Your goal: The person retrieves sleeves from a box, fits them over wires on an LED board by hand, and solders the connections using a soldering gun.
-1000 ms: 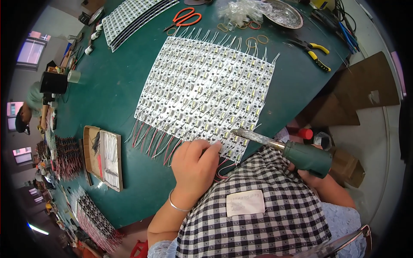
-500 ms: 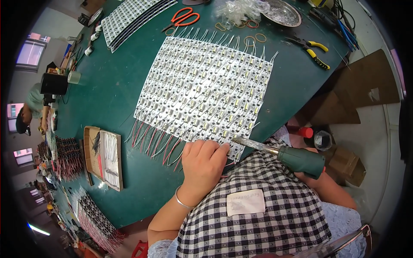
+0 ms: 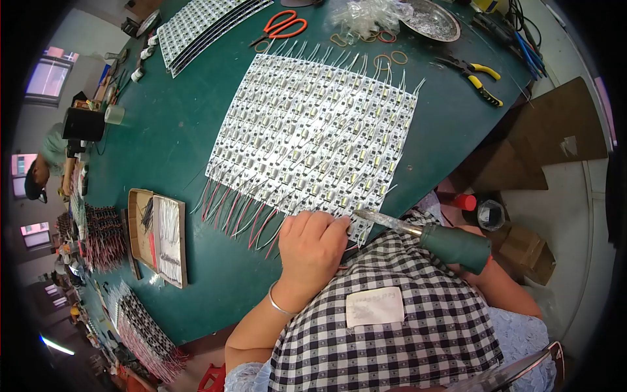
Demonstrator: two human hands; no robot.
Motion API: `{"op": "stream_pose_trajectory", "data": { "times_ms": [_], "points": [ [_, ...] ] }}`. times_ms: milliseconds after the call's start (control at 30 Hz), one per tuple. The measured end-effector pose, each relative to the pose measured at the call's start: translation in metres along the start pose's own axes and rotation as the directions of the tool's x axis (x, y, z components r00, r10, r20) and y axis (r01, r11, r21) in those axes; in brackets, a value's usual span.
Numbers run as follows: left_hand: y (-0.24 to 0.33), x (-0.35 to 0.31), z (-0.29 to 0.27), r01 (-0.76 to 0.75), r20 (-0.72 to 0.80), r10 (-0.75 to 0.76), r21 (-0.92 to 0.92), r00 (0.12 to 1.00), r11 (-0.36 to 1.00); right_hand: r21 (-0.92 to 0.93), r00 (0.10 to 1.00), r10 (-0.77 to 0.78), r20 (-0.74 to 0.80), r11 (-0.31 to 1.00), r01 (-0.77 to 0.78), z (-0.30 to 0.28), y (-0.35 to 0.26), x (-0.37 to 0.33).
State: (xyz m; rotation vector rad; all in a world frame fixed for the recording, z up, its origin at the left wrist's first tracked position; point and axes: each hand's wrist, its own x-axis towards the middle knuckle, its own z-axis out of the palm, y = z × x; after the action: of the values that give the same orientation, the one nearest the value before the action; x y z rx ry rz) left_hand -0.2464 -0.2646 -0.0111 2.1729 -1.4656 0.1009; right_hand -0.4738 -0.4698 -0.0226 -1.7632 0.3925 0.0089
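Green table point(image 3: 163, 117) takes up most of the view, and well off at the left another person point(image 3: 52, 153) stands by more work. Square to the middle of the table lies a white sheet of small circuit boards point(image 3: 307, 130), its rows of parts close together, pale wires sticking out along the far edge and red, white and dark ones along the near edge.

Left hand point(image 3: 313, 242) lies on that near edge, fingers bent and close together; whether a wire is pinched under them cannot be told. Right hand point(image 3: 478, 277), mostly hidden, is wrapped around a green-handled tool point(image 3: 455, 247), probably a soldering iron. Its metal tip reaches the sheet near the lower right corner, just beside the left fingertips; contact with a joint is too small to make out.

Work in hand looks like heating one spot by that edge while the other hand steadies the sheet. As I judge it, the next move calls for a still left hand, a light, exact tip, and care to keep fingers and loose wires away from hot metal. Scissors point(image 3: 272, 32) and pliers point(image 3: 471, 67) lie beyond, untouched.
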Motion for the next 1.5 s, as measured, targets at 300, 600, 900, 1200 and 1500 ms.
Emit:
{"op": "stream_pose_trajectory", "data": {
  "times_ms": [300,600,900,1200,1500],
  "points": [
    [-0.004,-0.012,-0.001,-0.031,-0.027,0.028,-0.119,0.999,0.992,-0.034,0.968,-0.114,-0.225,0.993,0.109,0.009,-0.019,-0.007],
    [-0.048,-0.037,-0.074,0.204,-0.275,-0.180,0.060,0.944,0.977,0.032,0.952,-0.178,-0.250,0.981,0.191,0.007,-0.011,0.006],
    [-0.250,-0.106,-0.168,0.665,-0.490,-0.459,0.448,0.742,0.597,0.050,0.939,-0.223,-0.260,0.969,0.244,0.012,-0.008,0.012],
    [-0.274,-0.103,-0.164,0.535,-0.349,-0.460,0.156,0.816,0.830,0.056,0.948,-0.222,-0.229,0.969,0.241,0.016,-0.010,-0.002],
    [-0.169,-0.038,-0.139,0.447,-0.331,-0.462,-0.124,0.823,0.886,0.148,0.951,-0.194,-0.242,0.961,0.233,0.020,-0.014,0.000]
  ]
}}
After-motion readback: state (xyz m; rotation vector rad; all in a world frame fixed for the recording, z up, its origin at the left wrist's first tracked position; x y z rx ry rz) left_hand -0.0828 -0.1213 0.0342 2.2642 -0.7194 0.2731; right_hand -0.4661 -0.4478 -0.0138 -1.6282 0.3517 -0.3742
